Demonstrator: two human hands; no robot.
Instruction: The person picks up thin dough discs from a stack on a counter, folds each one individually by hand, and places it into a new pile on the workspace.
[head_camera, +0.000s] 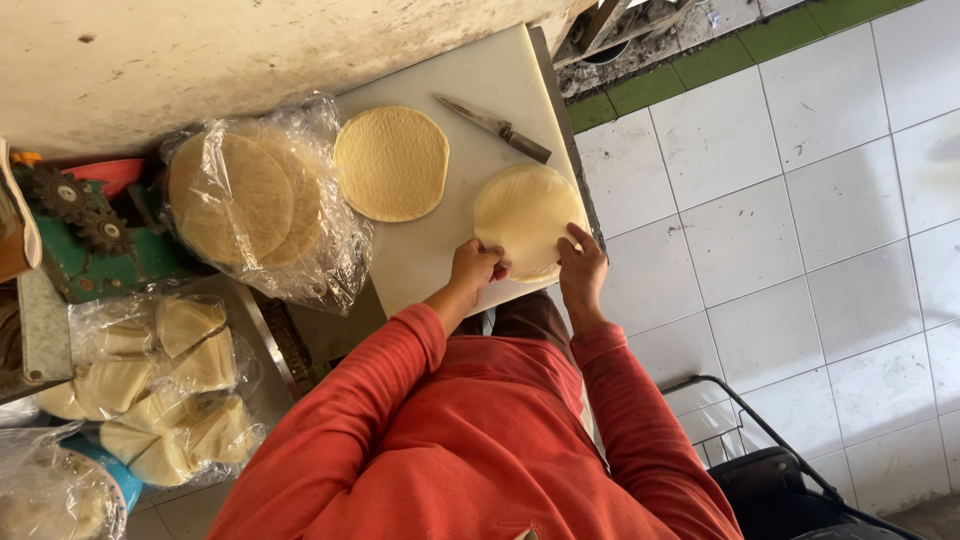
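Observation:
A small stack of round pale flatbreads lies at the near right corner of a white cutting board. My left hand pinches the stack's near left edge. My right hand grips its near right edge with fingers spread over the rim. A second round flatbread lies flat on the board to the left. A knife with a dark handle rests on the board beyond the stack. My red sleeves fill the lower middle of the view.
A clear plastic bag of round flatbreads sits left of the board. Bags of folded flatbread pieces lie at lower left. A green machine with gears stands at the left. White tiled floor spreads right; a black wire basket is at lower right.

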